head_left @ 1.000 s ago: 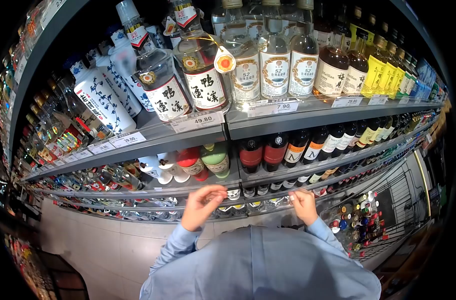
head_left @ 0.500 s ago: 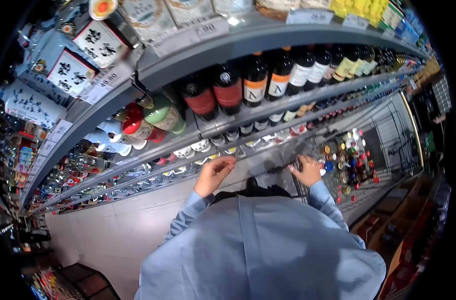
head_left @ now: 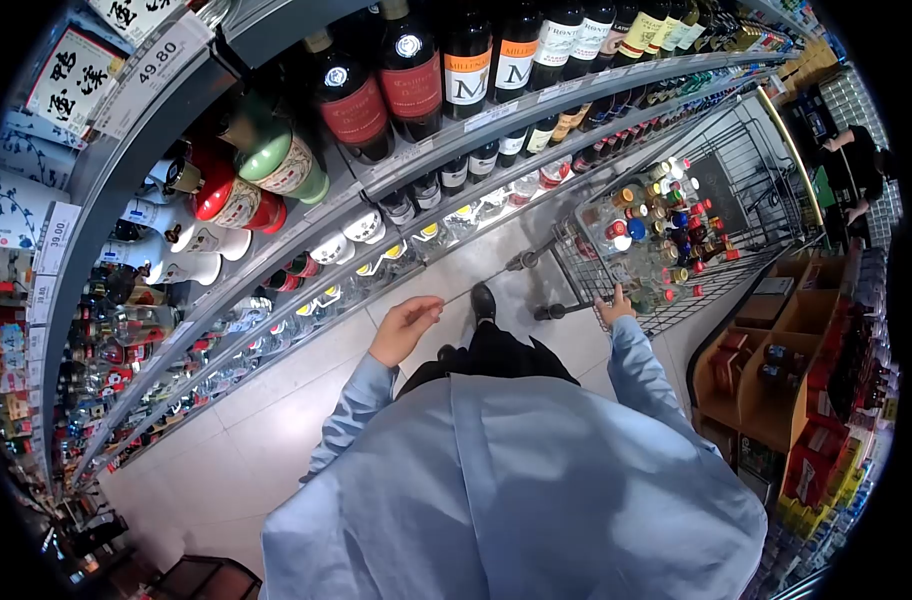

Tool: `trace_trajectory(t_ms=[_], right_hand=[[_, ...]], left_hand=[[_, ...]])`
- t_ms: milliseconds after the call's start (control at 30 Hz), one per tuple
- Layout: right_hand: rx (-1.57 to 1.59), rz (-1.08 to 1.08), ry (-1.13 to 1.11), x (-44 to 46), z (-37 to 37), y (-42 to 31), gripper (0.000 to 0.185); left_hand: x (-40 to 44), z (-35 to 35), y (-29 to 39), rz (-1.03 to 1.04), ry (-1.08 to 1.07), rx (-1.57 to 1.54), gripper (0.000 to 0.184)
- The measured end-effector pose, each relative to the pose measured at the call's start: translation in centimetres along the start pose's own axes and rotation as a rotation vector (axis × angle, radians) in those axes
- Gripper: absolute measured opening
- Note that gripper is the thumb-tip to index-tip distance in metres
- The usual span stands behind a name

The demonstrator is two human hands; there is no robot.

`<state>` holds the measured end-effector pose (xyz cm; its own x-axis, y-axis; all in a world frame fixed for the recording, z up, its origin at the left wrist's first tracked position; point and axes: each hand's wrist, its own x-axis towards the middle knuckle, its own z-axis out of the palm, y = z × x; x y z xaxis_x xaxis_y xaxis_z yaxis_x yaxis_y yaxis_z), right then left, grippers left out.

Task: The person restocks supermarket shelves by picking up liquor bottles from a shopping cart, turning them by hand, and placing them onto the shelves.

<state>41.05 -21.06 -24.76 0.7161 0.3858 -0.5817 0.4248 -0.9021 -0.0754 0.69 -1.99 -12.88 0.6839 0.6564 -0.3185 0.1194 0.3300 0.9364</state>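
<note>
My left hand [head_left: 406, 330] hangs in the air over the floor, in front of the lower shelves. Its fingers are loosely bent, the thumb a little apart, and nothing shows in it. My right hand [head_left: 615, 306] is at the near rim of a wire shopping cart [head_left: 573, 262], its fingers over the edge. The cart holds several bottles [head_left: 676, 235] with red, gold, white and blue caps. On the shelf ahead stand wine bottles with red labels [head_left: 412, 88] and orange-and-white labels [head_left: 468, 78].
A green bottle [head_left: 288, 168] and a red bottle [head_left: 238, 200] stand on the shelf at left, by white bottles [head_left: 211, 242]. Price tags [head_left: 154, 68] line the shelf edges. A wooden display unit [head_left: 751, 370] is at right. Another person [head_left: 858, 165] stands beyond the cart.
The view has tilted down, showing more floor, my shoes and the cart. My right hand has shifted down along the cart's near edge. The left hand stays raised, its thumb nearer the fingers.
</note>
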Motion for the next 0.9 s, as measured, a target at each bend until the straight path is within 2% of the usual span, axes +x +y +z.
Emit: trace_trajectory(t_ms=[233,367,400,700,767,900], right_hand=[[-0.150,0.059,0.077,-5.2,0.0,-2.8,0.090],[-0.211,0.021,0.058,-6.2,1.3,-2.8,0.087],[-0.236,-0.053,0.130,-6.5,2.0,-2.5,0.085],[-0.290,-0.234,-0.045,-8.8,4.5,-2.4,0.094],[-0.311,-0.322,-0.064,-8.3,5.3,-1.9,0.092],[-0.135,-0.480,-0.235,-8.9,4.1,-2.0,0.079]], left_hand=[[-1.9,1.1,-4.9,-0.094,-0.067,-0.016,0.023],[-3.7,1.7,-7.0,-0.121,-0.072,0.021,0.024],[-4.4,1.7,-7.1,-0.112,-0.058,0.023,0.024],[-7.7,1.9,-9.5,-0.080,0.151,-0.015,0.023],[-8.1,3.2,-9.4,-0.111,0.184,-0.044,0.023],[-7.5,6.7,-12.0,-0.139,0.191,-0.107,0.026]])
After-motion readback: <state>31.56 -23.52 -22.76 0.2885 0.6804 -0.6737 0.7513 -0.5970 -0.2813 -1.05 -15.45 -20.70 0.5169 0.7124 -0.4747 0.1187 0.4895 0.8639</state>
